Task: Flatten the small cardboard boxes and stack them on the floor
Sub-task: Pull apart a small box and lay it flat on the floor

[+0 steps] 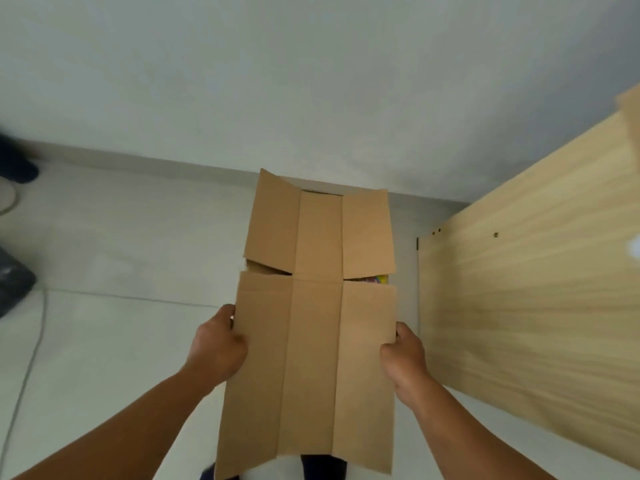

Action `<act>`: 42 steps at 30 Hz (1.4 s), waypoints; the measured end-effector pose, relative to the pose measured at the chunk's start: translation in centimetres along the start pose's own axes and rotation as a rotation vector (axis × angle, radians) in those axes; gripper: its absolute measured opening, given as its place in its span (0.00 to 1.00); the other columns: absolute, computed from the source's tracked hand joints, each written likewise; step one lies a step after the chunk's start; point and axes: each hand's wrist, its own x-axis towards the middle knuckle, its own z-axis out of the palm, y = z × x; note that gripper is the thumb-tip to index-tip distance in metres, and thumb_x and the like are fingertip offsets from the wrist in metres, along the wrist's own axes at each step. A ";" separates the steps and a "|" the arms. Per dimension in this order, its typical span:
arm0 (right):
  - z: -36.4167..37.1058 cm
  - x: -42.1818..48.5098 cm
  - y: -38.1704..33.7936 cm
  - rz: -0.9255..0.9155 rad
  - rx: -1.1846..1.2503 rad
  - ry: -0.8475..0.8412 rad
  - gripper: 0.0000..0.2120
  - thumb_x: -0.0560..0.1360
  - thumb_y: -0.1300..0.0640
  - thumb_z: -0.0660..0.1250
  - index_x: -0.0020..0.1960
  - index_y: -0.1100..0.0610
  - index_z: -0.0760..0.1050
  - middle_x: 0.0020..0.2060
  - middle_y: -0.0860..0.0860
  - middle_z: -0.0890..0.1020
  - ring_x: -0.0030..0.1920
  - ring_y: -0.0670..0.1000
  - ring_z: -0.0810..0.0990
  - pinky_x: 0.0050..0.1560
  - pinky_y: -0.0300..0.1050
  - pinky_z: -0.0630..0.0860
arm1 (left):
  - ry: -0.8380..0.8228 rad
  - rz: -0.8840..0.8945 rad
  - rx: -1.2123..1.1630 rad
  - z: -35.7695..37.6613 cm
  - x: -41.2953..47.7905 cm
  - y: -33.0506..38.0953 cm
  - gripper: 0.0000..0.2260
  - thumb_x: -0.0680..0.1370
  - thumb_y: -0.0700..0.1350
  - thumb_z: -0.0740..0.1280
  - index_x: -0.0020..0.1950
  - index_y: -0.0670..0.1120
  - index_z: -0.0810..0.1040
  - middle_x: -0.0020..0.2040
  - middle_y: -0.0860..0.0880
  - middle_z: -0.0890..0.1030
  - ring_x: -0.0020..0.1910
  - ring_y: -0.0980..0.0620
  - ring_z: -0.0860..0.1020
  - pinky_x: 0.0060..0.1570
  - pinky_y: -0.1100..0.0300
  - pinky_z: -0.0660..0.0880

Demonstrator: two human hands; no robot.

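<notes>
A pale wall (311,81) meets a white tiled floor (121,254). A light wooden panel (536,289) runs along the right. In the middle, a flat cardboard box (311,358) is held up over the floor, its far flaps spread. The left hand (216,348) grips its left edge and the right hand (403,358) grips its right edge. A thin cable (31,358) lies on the floor at left. Something colourful (375,279) shows through a gap between the flaps, too small to tell.

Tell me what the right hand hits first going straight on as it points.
The cardboard it grips: the right hand points inward at its right edge. Beyond that, depth is unclear.
</notes>
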 end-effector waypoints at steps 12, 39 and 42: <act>6.3 18.6 4.3 -0.093 -0.069 -0.076 0.18 0.72 0.71 0.57 0.55 0.57 0.76 0.47 0.58 0.83 0.42 0.54 0.82 0.39 0.46 0.77 | -0.125 0.043 0.108 8.4 20.1 -4.6 0.13 0.73 0.41 0.67 0.58 0.47 0.73 0.51 0.48 0.78 0.48 0.48 0.79 0.47 0.52 0.81; 9.8 20.4 1.1 -0.779 -1.073 -0.082 0.56 0.69 0.34 0.71 0.80 0.46 0.35 0.79 0.53 0.35 0.80 0.58 0.41 0.78 0.56 0.50 | -0.128 0.372 0.979 9.0 24.5 -1.1 0.63 0.62 0.70 0.75 0.73 0.62 0.25 0.75 0.46 0.23 0.77 0.33 0.35 0.68 0.26 0.59; 12.8 19.7 0.4 -0.857 -1.235 -0.239 0.60 0.65 0.35 0.75 0.80 0.43 0.35 0.78 0.52 0.29 0.79 0.60 0.33 0.77 0.63 0.44 | -0.221 0.457 1.146 10.7 23.9 -0.6 0.66 0.58 0.69 0.77 0.75 0.61 0.27 0.74 0.48 0.21 0.75 0.34 0.29 0.67 0.23 0.53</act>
